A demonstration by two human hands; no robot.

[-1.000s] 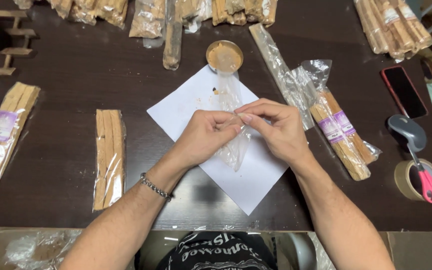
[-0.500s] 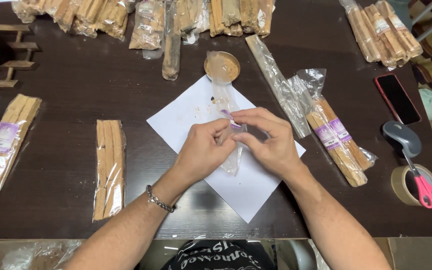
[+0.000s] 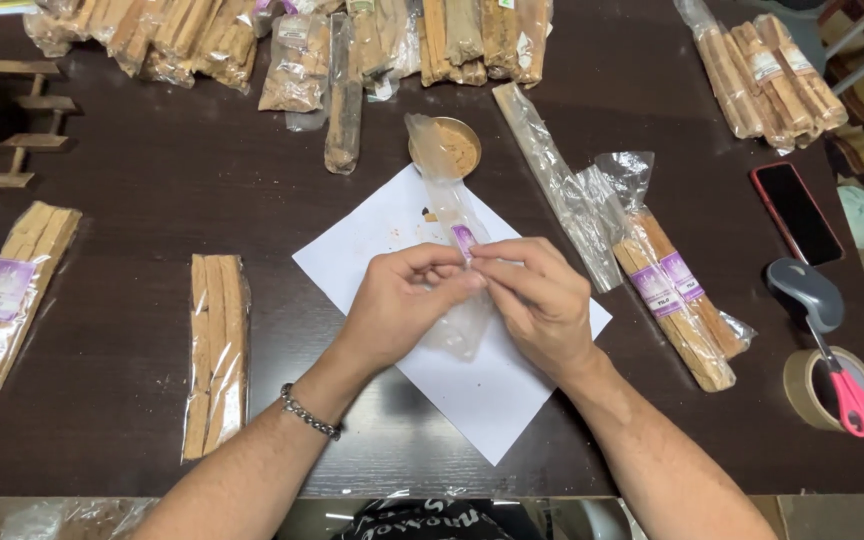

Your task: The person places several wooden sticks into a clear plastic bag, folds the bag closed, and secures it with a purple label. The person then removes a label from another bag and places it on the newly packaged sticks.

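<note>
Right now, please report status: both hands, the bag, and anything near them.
Left hand and right hand both pinch the clear plastic bag, fingers at its small purple label. Bag over the white paper sheet. Brass dish just beyond, apart.

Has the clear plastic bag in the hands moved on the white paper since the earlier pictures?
Yes. The clear bag now reaches up over the round brown dish; earlier its top ended below the dish. Both hands stay over the white paper.

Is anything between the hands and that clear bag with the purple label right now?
Nothing visible. The left hand and right hand both pinch the clear plastic bag directly at its purple label, above the white paper sheet. The small bowl of powder sits behind the bag's far end.
</note>
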